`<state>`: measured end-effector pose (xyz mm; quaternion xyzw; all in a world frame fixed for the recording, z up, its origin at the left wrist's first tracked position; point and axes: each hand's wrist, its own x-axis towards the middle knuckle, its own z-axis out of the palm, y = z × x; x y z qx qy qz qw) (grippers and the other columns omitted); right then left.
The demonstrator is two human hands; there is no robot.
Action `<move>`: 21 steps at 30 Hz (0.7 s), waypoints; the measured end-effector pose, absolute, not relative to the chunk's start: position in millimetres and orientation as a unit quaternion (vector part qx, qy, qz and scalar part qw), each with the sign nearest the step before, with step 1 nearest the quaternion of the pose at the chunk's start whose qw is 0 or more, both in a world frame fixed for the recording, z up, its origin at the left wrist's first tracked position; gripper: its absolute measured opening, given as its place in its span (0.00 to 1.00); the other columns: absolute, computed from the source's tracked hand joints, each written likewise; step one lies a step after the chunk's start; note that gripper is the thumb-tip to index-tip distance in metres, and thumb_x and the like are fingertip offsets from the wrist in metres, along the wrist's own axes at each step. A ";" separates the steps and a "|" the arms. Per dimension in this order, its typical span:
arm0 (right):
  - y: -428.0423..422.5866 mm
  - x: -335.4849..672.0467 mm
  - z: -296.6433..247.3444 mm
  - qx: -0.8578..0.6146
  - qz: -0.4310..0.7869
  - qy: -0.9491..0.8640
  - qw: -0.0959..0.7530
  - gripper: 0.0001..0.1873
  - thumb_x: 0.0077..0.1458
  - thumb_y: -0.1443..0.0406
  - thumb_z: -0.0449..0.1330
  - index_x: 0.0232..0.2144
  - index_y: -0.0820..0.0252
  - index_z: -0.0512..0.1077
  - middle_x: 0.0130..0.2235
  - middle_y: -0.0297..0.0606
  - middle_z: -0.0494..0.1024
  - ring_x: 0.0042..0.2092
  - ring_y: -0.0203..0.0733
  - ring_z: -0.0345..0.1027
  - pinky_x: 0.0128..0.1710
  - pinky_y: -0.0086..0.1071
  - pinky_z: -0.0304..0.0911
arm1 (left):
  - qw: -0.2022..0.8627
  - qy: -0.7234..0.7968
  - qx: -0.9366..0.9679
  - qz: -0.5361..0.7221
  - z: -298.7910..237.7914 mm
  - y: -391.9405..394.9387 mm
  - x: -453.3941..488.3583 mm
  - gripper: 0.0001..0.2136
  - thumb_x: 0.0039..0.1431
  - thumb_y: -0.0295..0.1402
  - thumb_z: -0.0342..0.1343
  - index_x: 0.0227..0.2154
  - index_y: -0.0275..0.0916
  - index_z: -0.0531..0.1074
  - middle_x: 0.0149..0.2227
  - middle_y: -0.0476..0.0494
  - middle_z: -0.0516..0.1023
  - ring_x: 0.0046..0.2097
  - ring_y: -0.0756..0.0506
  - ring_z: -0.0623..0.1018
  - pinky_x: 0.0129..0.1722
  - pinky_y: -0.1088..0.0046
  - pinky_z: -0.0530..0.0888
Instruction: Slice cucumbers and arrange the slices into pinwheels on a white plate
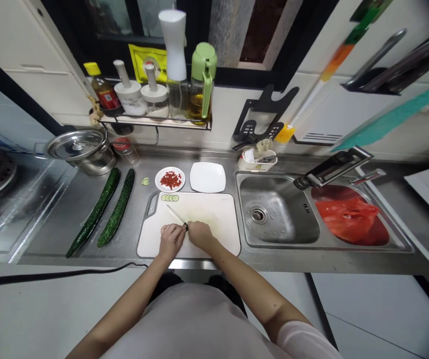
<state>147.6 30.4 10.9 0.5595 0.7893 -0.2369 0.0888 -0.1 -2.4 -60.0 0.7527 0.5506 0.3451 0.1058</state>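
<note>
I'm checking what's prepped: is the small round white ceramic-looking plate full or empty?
Partly filled: on the plate, small red pieces cover the middle, leaving the white rim bare.

2 cucumbers (119, 207) left of board (220, 209), sink (285, 222) right.

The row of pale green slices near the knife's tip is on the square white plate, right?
Not quite: the row of pale green slices near the knife's tip is on the white cutting board, not the square white plate. The head view shows it.
</note>
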 end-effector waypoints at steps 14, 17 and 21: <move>14.5 157.7 17.9 0.578 -0.236 0.772 0.116 0.14 0.61 0.69 0.45 0.42 0.63 0.69 0.39 0.47 0.78 0.44 0.44 0.73 0.41 0.34 0.64 | 0.093 0.555 0.755 0.336 -63.4 -4.0 -0.2 0.08 0.63 0.34 0.51 0.36 0.42 0.75 0.32 0.47 0.76 0.37 0.48 0.74 0.44 0.65 0.63; 3.6 166.5 19.9 0.585 -0.235 0.764 0.136 0.15 0.61 0.69 0.45 0.43 0.63 0.69 0.39 0.48 0.78 0.44 0.46 0.73 0.40 0.35 0.64 | 0.096 0.555 0.754 0.338 -65.4 -3.9 -0.4 0.08 0.64 0.34 0.50 0.36 0.43 0.75 0.32 0.46 0.76 0.37 0.48 0.73 0.44 0.65 0.63; -6.6 173.7 22.9 0.593 -0.231 0.756 0.154 0.15 0.61 0.69 0.46 0.44 0.64 0.69 0.39 0.51 0.78 0.44 0.47 0.73 0.39 0.36 0.65 | 0.097 0.554 0.752 0.345 -64.9 -4.0 -0.1 0.08 0.63 0.34 0.50 0.37 0.43 0.75 0.32 0.46 0.76 0.37 0.48 0.73 0.43 0.65 0.63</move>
